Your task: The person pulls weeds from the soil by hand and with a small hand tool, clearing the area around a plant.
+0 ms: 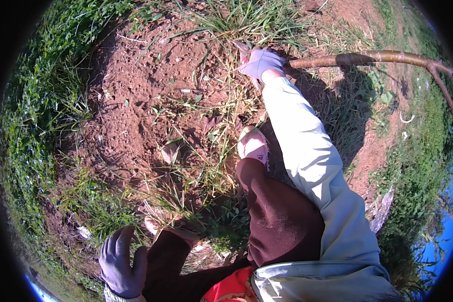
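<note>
My right hand (263, 62), in a light grey-purple glove, reaches low over the ground at the upper middle. It is closed around a red-handled hand tool (244, 57) that looks like pruning shears; its metal end points up and left, and most of it is hidden by the glove. A thick brown branch (336, 59) ends right beside that hand and runs off to the right; whether the hand touches it I cannot tell. At the lower left my left hand (122, 262), in a matching glove, is held with its thumb apart and nothing in it.
Reddish bare soil (136, 87) with dry grass lies in front of me. A long-bladed grass tuft (249, 20) grows beyond my right hand. Leafy green plants (26, 124) border the left. My shoe (253, 143) stands below the right hand. A side shoot (443, 88) forks off the branch.
</note>
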### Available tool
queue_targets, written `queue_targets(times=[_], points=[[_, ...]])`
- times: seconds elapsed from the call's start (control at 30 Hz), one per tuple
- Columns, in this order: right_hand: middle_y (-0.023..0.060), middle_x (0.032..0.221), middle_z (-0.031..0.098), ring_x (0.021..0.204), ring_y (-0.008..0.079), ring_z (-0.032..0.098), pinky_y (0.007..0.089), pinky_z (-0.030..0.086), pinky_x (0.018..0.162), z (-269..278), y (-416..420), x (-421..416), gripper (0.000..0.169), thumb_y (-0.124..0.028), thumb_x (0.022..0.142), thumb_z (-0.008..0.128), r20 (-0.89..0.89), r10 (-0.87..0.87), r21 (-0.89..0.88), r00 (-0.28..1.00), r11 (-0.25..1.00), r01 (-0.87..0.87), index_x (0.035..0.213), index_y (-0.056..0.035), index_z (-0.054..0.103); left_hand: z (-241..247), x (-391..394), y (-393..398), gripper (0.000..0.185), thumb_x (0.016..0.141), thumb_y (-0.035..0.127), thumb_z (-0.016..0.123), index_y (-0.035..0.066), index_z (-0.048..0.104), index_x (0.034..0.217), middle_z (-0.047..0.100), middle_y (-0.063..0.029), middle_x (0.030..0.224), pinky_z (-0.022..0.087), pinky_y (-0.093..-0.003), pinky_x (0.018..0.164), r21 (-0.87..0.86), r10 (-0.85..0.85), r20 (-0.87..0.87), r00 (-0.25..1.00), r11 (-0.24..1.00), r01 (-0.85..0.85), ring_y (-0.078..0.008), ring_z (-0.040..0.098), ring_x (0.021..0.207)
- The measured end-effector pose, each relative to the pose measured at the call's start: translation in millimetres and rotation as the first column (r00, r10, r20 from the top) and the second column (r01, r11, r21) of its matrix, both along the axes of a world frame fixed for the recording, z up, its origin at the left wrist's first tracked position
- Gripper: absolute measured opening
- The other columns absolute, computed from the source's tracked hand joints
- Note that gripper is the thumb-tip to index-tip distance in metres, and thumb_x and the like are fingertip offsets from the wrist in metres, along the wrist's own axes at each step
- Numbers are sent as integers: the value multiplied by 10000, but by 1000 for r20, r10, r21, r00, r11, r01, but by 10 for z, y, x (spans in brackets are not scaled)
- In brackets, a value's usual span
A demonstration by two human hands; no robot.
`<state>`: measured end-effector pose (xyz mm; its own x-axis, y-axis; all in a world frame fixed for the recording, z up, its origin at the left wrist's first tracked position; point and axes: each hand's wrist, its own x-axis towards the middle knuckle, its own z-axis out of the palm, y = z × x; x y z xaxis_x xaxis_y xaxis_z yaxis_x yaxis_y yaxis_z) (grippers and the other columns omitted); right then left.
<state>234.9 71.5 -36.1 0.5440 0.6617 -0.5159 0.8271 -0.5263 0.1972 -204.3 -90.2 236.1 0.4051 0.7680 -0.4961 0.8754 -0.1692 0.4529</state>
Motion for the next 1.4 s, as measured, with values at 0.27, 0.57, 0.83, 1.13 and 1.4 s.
queue_targets(times=[0.27,0.57,0.83,1.13,1.4], points=[[176,1076,615,1082,357,581,555,471,827,-739,-3,6,418,-389,877,541,350,25,182,937,979,-94,1114,-61,644,-99,-8,27,439,743,53,681,-3,589,1169,636,-204,1092,493,-441,845,-20,-18,39,999,1000,19,-393,615,977],[154,769,683,747,329,673,483,507,642,-400,-84,60,327,-349,913,495,2,298,331,955,901,-282,910,-81,681,-43,9,39,442,740,50,680,0,590,1170,634,-205,1098,493,-444,851,-41,-8,-2,1000,999,7,-394,615,981],[206,810,674,797,421,656,519,499,689,-57,-171,222,409,-469,924,482,-120,263,348,957,914,-207,1039,-110,642,-32,58,44,432,749,48,680,1,592,1170,635,-201,1099,494,-436,851,-45,-11,1,1000,999,11,-391,615,984],[96,635,594,547,278,617,388,486,533,138,-601,-16,329,-328,779,721,-636,248,412,731,910,49,957,-98,567,-34,73,35,423,753,39,679,-3,596,1166,636,-197,1107,495,-429,858,-7,-10,-12,1000,1000,10,-375,619,993],[89,467,518,359,204,496,331,406,377,148,-179,414,446,-366,791,732,-901,-290,47,321,672,739,523,-61,546,-41,65,37,422,750,44,678,-2,597,1162,634,-200,1107,494,-434,861,-32,-22,-25,999,999,21,-382,616,993]])
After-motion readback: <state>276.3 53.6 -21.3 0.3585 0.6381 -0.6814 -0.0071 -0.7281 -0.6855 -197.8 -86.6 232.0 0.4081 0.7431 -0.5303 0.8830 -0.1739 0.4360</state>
